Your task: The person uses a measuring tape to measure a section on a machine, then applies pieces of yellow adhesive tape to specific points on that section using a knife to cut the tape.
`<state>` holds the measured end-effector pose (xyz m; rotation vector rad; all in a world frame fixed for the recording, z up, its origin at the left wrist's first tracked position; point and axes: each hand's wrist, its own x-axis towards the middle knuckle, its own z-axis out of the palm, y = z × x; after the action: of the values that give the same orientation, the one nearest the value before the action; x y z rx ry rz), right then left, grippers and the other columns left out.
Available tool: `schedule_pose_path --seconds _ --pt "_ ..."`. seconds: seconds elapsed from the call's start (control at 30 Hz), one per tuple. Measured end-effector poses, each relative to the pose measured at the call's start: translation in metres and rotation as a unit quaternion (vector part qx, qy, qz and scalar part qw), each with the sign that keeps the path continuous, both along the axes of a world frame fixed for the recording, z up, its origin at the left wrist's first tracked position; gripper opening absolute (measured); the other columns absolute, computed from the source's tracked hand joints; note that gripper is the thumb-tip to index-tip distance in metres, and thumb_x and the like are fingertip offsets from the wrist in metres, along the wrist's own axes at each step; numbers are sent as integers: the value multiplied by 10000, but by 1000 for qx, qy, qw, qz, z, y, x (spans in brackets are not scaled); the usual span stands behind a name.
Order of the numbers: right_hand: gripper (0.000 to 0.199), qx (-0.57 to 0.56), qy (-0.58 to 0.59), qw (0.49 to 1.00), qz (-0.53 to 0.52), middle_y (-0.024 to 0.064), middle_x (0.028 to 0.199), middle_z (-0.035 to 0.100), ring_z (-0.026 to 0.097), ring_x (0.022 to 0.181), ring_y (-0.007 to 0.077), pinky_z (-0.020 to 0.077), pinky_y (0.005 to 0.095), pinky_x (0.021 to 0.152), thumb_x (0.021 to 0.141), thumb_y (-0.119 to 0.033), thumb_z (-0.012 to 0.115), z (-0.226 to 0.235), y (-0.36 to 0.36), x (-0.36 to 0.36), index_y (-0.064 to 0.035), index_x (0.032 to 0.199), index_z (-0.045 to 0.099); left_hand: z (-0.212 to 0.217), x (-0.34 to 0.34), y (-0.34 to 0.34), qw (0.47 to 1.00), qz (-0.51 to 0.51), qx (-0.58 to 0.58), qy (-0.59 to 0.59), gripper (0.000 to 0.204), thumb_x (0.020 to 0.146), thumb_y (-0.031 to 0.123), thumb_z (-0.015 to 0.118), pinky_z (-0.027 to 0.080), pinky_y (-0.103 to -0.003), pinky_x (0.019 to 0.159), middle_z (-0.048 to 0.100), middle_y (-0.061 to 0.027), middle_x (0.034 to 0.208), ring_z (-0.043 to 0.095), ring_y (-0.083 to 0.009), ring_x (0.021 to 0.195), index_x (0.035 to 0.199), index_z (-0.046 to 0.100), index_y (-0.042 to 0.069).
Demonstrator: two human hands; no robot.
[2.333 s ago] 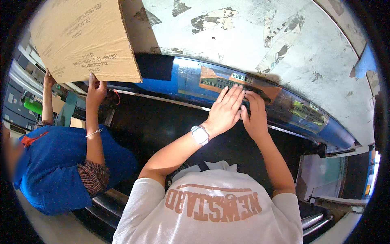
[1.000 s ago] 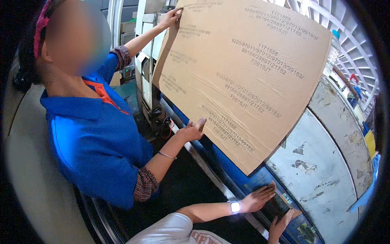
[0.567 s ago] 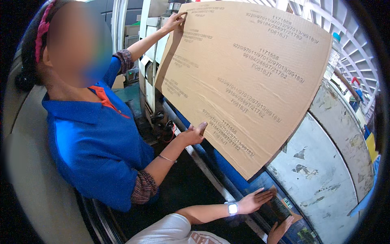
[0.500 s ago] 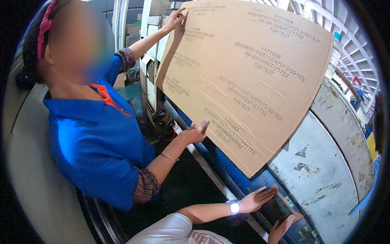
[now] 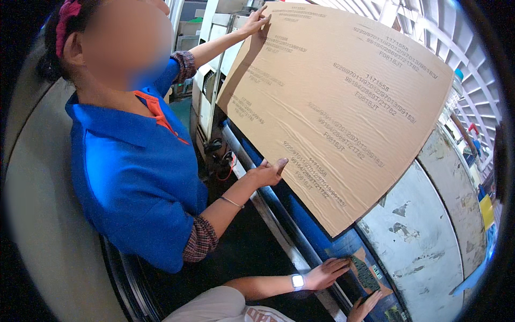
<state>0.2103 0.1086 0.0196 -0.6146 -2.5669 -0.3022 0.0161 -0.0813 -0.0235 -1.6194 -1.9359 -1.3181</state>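
My left hand [image 5: 328,272], a watch [image 5: 298,281] on its wrist, lies with stretched fingers on the upper left edge of a dark green raised plate [image 5: 366,276] with a brown backing. Nearer me, my right hand [image 5: 365,307] touches the plate's lower edge, fingers extended. The plate lies on a curved blue surface [image 5: 343,248]. Beyond it, a co-worker in a blue shirt [image 5: 131,172] holds up a large brown cardboard sheet [image 5: 343,107] with dark print. One of their hands [image 5: 257,21] is at its upper left corner, the other [image 5: 271,173] at its lower left edge.
A metal rail [image 5: 263,209] runs along the blue surface on my side. Worn white machine panels [image 5: 413,225] curve along the right. A white machine frame [image 5: 212,80] stands behind the sheet, with cables [image 5: 217,153] low beside it. A bottle with a blue cap [image 5: 458,75] sits far right.
My left hand's fingers have shifted to the plate's left edge, uncovering more of it. The whole view has shifted slightly; the co-worker still holds the cardboard sheet.
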Motion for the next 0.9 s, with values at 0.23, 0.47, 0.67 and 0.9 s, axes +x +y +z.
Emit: schedule_pose_path --seconds 0.23,0.47,0.67,0.9 --pt "619 -53 1 998 -43 251 1497 175 134 1402 391 141 470 1146 912 -132 501 -10 5 11 61 1425 215 -10 12 1 999 2 -35 -27 722 750 111 616 300 -460 1068 325 -226 1425 369 -379 1285 1401 325 1" --pt "602 -61 68 995 39 251 1387 406 340 1317 406 247 477 1104 728 31 639 -11 11 -10 37 1299 448 24 -3 -10 980 62 -133 -132 580 745 90 566 461 -487 672 605 -204 950 596 -356 851 1301 439 -13" --pt "591 -96 82 992 11 228 1432 341 308 1328 409 246 461 1105 846 -114 585 4 -19 3 30 1365 343 28 -5 9 974 69 -213 -43 755 865 226 572 502 -415 480 618 -156 726 608 -297 534 1486 160 102" --pt "598 -200 139 970 -12 211 993 522 520 884 368 442 443 770 856 -146 589 -14 -13 14 -13 1382 339 35 28 42 974 -4 -227 21 733 864 231 577 504 -416 499 623 -144 683 607 -308 530 1486 197 155"
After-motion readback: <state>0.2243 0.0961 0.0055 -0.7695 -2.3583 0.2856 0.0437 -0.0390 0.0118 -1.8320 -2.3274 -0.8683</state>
